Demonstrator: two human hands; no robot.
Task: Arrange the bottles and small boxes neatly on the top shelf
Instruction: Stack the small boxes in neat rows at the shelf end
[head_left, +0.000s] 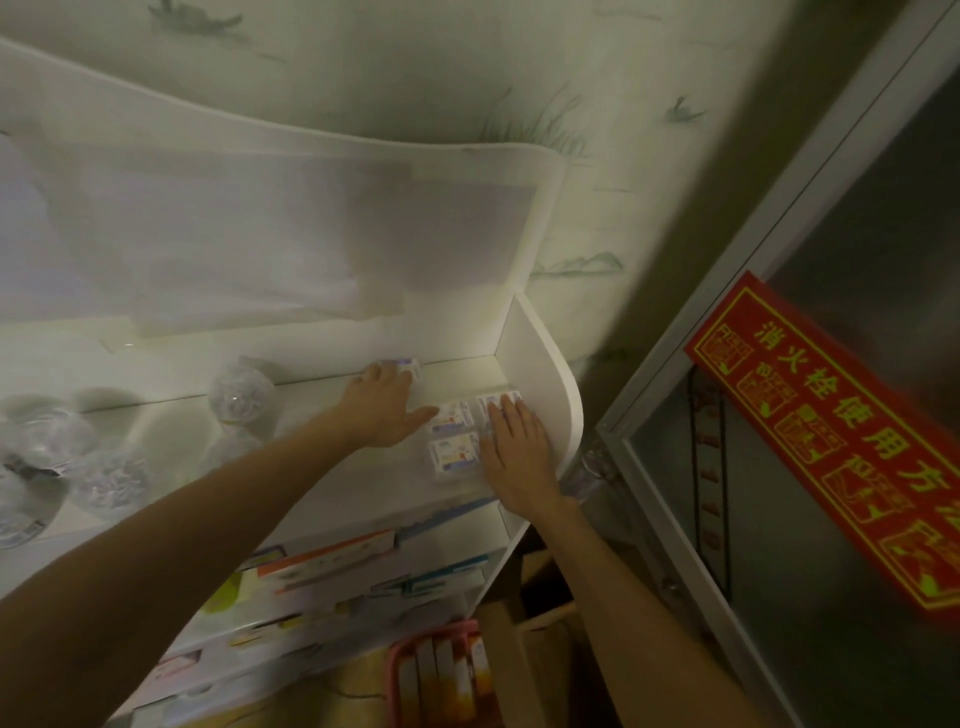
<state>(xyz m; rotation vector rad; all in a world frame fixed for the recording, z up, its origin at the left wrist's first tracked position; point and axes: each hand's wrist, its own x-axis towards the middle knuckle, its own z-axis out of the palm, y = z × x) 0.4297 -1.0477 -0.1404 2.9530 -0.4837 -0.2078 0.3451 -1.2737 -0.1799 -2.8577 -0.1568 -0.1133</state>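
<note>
Left hand (382, 410) grip: fingers curled round a small white box (408, 367) at the back of the top shelf (332, 467), centre of frame, thumb stretched right toward the box cluster. Right hand (514, 441) grip: spread flat, fingers straight, pressing down on the boxes nearest the shelf's right side panel (540, 384).

Largest to smallest:
- White shelf unit fills left and centre of frame; top shelf runs from lower left up to the side panel at centre right. Paper sheet (260, 244) taped across the back panel, upper left.
- Red sign with yellow characters (831, 436) on a metal-framed glass cabinet door, right of frame.
- Lower shelves, bottom centre: flat medicine boxes (332, 558) lying in loose rows, blurred.
- Clear plastic bottles (241, 397) on the top shelf, left and centre-left of frame, well apart from the boxes. Several, blurred; count unclear.
- Pink basket (441, 670) at bottom centre, holding upright cartons.
- Box cluster (454, 434) at right end of the top shelf: two visible side by side front-to-back between the hands, more under the right hand, touching one another, just beside the side panel.
</note>
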